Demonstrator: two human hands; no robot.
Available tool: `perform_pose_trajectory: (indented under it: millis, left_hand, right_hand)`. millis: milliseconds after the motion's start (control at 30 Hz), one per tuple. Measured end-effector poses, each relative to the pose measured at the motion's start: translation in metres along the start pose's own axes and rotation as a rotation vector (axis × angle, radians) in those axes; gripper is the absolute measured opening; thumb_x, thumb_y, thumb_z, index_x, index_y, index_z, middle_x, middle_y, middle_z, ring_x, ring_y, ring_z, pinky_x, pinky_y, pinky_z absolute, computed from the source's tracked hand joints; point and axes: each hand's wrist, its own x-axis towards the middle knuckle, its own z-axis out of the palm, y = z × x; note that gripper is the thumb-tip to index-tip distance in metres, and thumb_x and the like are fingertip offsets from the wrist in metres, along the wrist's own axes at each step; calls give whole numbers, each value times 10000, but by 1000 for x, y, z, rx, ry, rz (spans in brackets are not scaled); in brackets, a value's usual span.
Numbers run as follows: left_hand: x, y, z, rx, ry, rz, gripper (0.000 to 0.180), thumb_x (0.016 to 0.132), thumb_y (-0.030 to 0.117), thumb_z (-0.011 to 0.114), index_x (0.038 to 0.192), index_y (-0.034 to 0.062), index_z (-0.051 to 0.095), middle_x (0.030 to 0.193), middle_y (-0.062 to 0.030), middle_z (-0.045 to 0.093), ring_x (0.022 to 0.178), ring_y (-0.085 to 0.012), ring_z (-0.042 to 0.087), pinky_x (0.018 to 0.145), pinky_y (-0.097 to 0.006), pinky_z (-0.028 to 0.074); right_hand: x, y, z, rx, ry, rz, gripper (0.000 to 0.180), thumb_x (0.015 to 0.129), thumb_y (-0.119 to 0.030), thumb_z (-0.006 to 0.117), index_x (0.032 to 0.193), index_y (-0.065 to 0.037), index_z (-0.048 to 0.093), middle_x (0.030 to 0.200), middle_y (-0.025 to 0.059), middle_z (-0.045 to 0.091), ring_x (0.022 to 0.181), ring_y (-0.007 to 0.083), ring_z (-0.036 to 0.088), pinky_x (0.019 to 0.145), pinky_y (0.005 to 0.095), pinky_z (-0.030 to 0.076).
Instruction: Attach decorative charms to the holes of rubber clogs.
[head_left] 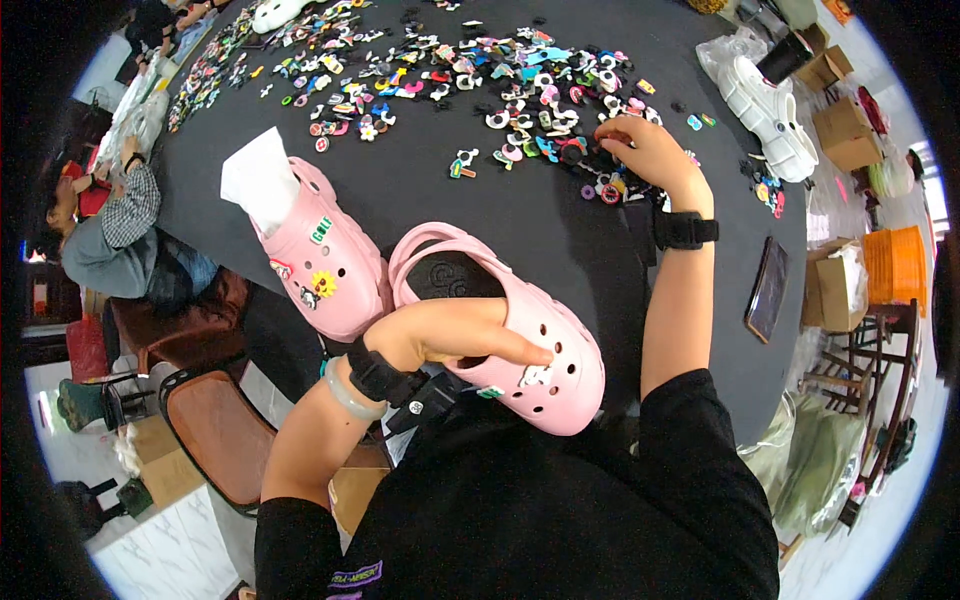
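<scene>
My left hand (pixel 465 330) grips a pink foam clog (pixel 565 400) close to my body, thumb on its holed upper, the other fingers hidden inside the shoe. A white charm (pixel 535 375) and a small green charm (pixel 490 393) sit on this clog. A second pink clog (pixel 345 300) lies to its left, bearing a yellow sun charm (pixel 323 283), a green lettered charm (pixel 321 230) and others, with white paper (pixel 262 180) stuffed in its opening. My right hand (pixel 650 155) reaches to the near right of a pile of shoe charms (pixel 545 95), fingers curled together; what they pinch is hidden.
Loose charms spread across the far side of the dark table (pixel 420 180). A white clog (pixel 765 115) stands at the far right, with a phone (pixel 767 290) nearer me. Another person (pixel 125 230) sits at the left. An orange crate (pixel 893 265) stands beyond the right edge.
</scene>
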Motion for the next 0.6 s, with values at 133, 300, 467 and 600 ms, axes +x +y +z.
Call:
perform_pose_trajectory:
  millis: [133, 300, 467, 600]
  left_hand:
    - [3, -3, -3, 72, 107, -238, 417, 890, 295, 657, 1166, -16, 618, 1121, -67, 660, 1012, -128, 590, 896, -275, 456]
    - [4, -7, -4, 92, -48, 52, 426, 875, 316, 672, 1119, -31, 633, 1041, -44, 668, 940, -107, 575, 856, -259, 451]
    - [4, -14, -3, 10, -40, 92, 385, 856, 280, 687, 1089, -24, 643, 1001, -44, 671, 897, -121, 586, 823, -267, 465]
    - [3, -19, -6, 77, -66, 79, 372, 856, 254, 686, 1106, -17, 636, 1033, -48, 673, 926, -120, 593, 854, -274, 468]
  right_hand:
    - [2, 2, 1, -80, -26, -73, 229, 863, -151, 596, 1034, -12, 660, 997, 162, 674, 949, 322, 638, 841, 373, 491]
    - [1, -2, 2, 9, -24, 17, 234, 858, -117, 607, 1061, -7, 643, 1003, 167, 664, 940, 298, 640, 832, 360, 490]
    - [1, -16, 4, -51, -25, 33, 239, 851, -106, 621, 1066, -4, 642, 995, 164, 662, 924, 282, 648, 821, 349, 493]
    - [-5, -59, -13, -52, -19, 24, 244, 859, -99, 617, 1085, -9, 643, 1035, 150, 663, 982, 279, 636, 874, 339, 471]
